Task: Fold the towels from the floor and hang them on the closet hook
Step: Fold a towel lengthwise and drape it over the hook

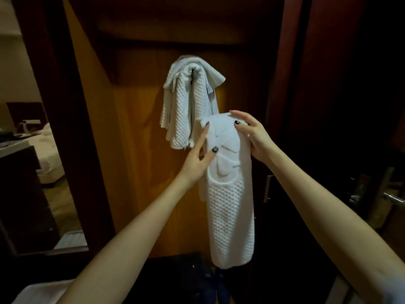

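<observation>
White bed showing at far left, behind dark cabinet; metal door handle gleaming at right edge.

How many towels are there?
2 for sure. One hanging towel is draped over the hook; one folded towel is held by the left hand and right hand. The hanging bunch may hide another.

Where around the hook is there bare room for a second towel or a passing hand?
Free: the door panel left of the hung towel and below it. Crowded: the hook is nearly buried under that towel, and lower right of it the held towel, gripped by the left hand and right hand, fills the space.
</observation>
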`<move>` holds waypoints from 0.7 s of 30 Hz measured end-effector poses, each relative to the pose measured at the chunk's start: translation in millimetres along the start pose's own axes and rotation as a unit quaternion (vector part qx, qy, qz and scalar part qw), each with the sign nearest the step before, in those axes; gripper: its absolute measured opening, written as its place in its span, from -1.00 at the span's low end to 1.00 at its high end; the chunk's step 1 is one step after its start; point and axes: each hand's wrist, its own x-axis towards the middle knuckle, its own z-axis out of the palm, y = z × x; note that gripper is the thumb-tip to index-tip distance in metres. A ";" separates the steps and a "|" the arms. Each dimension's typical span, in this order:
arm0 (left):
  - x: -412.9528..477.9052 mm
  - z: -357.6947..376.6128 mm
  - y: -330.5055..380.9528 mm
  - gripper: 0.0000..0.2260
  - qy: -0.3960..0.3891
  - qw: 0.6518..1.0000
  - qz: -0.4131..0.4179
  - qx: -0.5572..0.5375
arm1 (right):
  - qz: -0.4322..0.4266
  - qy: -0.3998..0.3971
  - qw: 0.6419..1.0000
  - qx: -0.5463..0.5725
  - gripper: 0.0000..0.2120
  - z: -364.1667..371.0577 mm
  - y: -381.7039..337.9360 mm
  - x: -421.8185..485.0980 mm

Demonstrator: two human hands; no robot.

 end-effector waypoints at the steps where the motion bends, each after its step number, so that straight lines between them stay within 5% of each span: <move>1: 7.7 1.7 4.2 -0.47 0.029 0.999 -0.011 -0.036 | 0.002 -0.011 1.000 -0.002 -0.70 -2.8 0.1 1.0; 4: 24.4 -4.1 4.3 -0.50 0.091 0.963 -0.141 -0.212 | 0.004 -0.038 0.999 -0.016 -0.69 -15.8 0.2 5.2; 7: 44.2 -12.1 5.9 -0.48 -0.015 0.921 -0.262 -0.289 | 0.008 -0.073 0.996 -0.047 -0.68 -26.8 -1.9 14.1; 9: 53.8 -6.4 8.5 -0.52 -0.042 0.912 -0.245 -0.326 | 0.010 -0.078 0.996 -0.038 -0.68 -32.6 -3.2 22.8; 11: 67.0 6.6 7.0 -0.65 0.025 0.911 -0.203 -0.358 | 0.011 -0.077 0.997 -0.020 -0.67 -38.2 -4.0 34.5; 14: 87.0 14.7 8.5 -0.74 0.150 0.945 -0.116 -0.265 | 0.020 -0.106 0.994 -0.003 -0.59 -44.1 -5.6 52.3; 19: 120.4 9.9 19.6 -0.80 0.137 0.985 -0.068 -0.086 | 0.018 -0.136 0.990 0.016 -0.55 -52.6 -6.0 75.0; 21: 133.2 4.3 22.5 -0.80 0.154 0.987 -0.029 -0.047 | -0.045 -0.083 0.993 -0.068 -0.56 -44.8 0.6 79.4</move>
